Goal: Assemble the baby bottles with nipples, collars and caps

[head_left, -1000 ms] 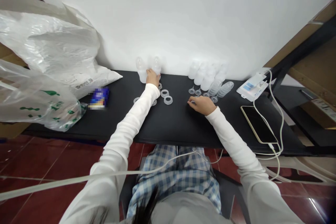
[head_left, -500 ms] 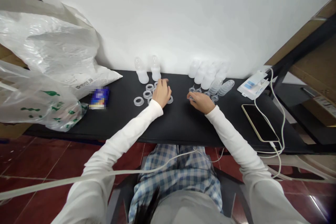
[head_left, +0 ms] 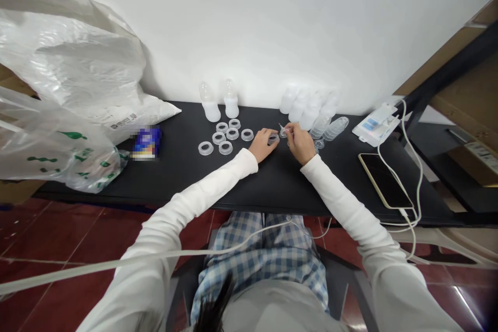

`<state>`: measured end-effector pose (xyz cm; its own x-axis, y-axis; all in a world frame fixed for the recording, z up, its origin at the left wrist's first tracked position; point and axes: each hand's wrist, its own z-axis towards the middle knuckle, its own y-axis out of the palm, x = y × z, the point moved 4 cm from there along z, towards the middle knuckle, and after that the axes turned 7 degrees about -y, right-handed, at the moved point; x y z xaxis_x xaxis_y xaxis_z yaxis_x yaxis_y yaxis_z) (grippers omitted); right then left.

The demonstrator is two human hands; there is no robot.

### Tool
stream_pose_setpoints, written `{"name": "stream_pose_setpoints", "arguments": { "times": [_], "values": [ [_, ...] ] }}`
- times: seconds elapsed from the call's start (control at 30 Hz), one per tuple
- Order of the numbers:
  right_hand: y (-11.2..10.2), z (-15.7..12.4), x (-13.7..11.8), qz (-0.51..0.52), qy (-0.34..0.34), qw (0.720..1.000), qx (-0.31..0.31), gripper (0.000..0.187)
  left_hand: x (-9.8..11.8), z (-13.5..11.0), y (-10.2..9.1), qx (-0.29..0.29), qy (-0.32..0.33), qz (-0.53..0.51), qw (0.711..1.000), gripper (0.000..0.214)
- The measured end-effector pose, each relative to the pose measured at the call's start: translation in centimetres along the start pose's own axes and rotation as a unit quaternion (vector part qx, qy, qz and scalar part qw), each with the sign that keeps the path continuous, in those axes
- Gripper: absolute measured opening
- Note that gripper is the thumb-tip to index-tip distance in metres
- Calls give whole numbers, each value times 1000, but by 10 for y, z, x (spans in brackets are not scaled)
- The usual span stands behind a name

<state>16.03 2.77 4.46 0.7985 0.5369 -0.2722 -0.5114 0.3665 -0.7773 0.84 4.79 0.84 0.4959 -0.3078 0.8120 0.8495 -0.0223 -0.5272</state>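
Observation:
My left hand (head_left: 262, 145) pinches a clear plastic bottle collar ring (head_left: 273, 138) at the middle of the black table. Just to its right, my right hand (head_left: 299, 142) holds a small clear silicone teat (head_left: 285, 132) between its fingertips. The two hands are close together and not touching. Several more collar rings (head_left: 225, 148) lie to the left of my left hand. Behind them, two translucent baby bottles (head_left: 210, 109) stand upright against the wall. More teats (head_left: 319, 144) sit near my right hand, partly hidden by it.
Several translucent bottle bodies (head_left: 307, 109) lean along the white wall, with a stack of clear cups (head_left: 334, 128) beside them. A phone (head_left: 385, 181) and white packaging (head_left: 375, 124) with cables lie right. Plastic bags (head_left: 66, 62) and a blue packet (head_left: 147, 142) lie left.
My left hand has moved right, away from the rings, and now holds one. My right hand has risen slightly with a teat in its fingertips. The hands are closer together.

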Motion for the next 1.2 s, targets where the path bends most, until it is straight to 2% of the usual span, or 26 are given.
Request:
{"name": "stream_pose_setpoints", "arguments": {
  "times": [0.03,0.07,0.17,0.23,0.3,0.47,0.7,0.93,1.07,1.2],
  "values": [
    [0,0,3,13,13,1000,13,28,-3,7,2,-3,-50,-100,994,21],
    [-1,-1,5,31,26,999,28,28,-7,11,3,-7,-106,-201,974,20],
    [0,-3,8,112,56,990,62,30,-13,16,5,-28,-230,-410,882,28],
    [4,-3,6,166,67,982,66,31,-11,13,2,-38,-250,-461,850,33],
    [9,-4,2,197,68,976,64,31,-7,9,-1,-44,-244,-480,842,32],
    [18,-4,-4,183,73,977,86,24,0,1,-1,-58,-211,-466,857,27],
    [22,-3,5,197,92,967,135,31,4,-2,0,-83,-129,-443,883,43],
    [13,0,-3,128,36,988,78,29,1,0,-1,-55,-112,-416,901,44],
    [11,0,-9,146,29,988,51,27,0,-2,-3,-18,-88,-389,917,40],
    [17,-2,-10,207,52,975,56,22,-2,-1,-4,0,-85,-361,929,32]
  ]
}}
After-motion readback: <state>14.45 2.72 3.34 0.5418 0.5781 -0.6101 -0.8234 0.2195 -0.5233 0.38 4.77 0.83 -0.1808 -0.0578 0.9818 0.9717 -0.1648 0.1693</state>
